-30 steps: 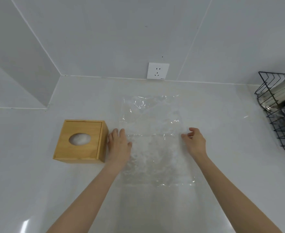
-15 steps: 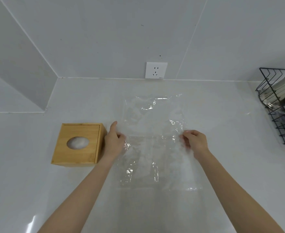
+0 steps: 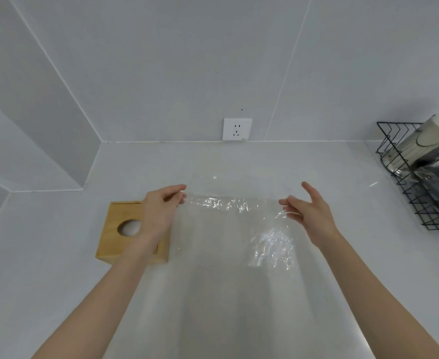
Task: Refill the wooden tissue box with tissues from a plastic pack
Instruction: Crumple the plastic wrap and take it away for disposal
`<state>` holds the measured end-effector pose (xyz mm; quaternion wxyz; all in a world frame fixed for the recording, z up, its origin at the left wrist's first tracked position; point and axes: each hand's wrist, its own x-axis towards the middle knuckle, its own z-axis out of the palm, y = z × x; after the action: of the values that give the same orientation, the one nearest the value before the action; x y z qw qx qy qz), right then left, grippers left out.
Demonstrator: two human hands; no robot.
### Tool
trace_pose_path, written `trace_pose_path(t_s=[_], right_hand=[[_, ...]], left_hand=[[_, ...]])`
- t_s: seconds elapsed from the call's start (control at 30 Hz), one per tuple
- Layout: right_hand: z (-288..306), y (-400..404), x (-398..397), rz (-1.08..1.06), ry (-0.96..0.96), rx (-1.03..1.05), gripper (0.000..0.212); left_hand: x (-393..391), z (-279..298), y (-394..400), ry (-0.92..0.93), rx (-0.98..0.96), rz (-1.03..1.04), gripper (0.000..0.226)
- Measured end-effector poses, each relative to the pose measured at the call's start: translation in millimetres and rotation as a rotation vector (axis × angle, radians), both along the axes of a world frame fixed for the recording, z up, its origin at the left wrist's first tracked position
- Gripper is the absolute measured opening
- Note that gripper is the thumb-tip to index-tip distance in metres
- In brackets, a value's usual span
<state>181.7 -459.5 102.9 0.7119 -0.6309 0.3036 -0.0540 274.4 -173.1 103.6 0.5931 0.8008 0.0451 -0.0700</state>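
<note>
Head view: left hand pinches plastic wrap, right hand splayed loose; wrap may slip sideways.

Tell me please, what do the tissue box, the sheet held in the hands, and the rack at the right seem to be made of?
Tissue box: light wood, probably bamboo, matte, with faint grain. Sheet: thin clear plastic film, glossy, with crinkles and bright glints; the counter shows through it. Rack: thin wire, probably metal, with a black coating.
</note>
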Motion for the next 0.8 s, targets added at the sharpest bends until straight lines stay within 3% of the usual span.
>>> trace_pose_path(t_s=[0.2,0.3,0.43,0.5,0.6,0.7,0.8], right_hand=[[19.9,8.2,-4.8,0.171,-0.031,-0.204,0.026],[26.9,11.3,-10.3,0.243,-0.002,-0.299,0.030],[33.3,17.7,-16.8,0.162,-0.007,-0.542,0.014],[34.3,18.9,-18.1,0.147,0.001,-0.707,0.015],[33.5,21.8,-16.9,0.215,0.115,-1.112,0.006],[39.5,36.0,-18.1,0.355,0.155,-1.331,0.021],[47.6,61.1,-16.5,0.561,0.076,-1.328,0.036]], left_hand=[[-9.5,25.6,20.2,-0.028,0.128,-0.131,0.035],[-11.1,34.3,25.4,-0.137,0.269,-0.143,0.020],[-12.2,45.4,30.7,-0.225,0.321,-0.130,0.003],[-11.4,47.5,33.3,-0.250,0.329,-0.158,0.003],[-15.1,50.7,34.4,-0.282,0.284,-0.222,0.006],[-24.9,54.9,32.0,-0.262,0.181,-0.315,0.014],[-32.9,54.2,26.5,-0.245,0.148,-0.420,0.015]])
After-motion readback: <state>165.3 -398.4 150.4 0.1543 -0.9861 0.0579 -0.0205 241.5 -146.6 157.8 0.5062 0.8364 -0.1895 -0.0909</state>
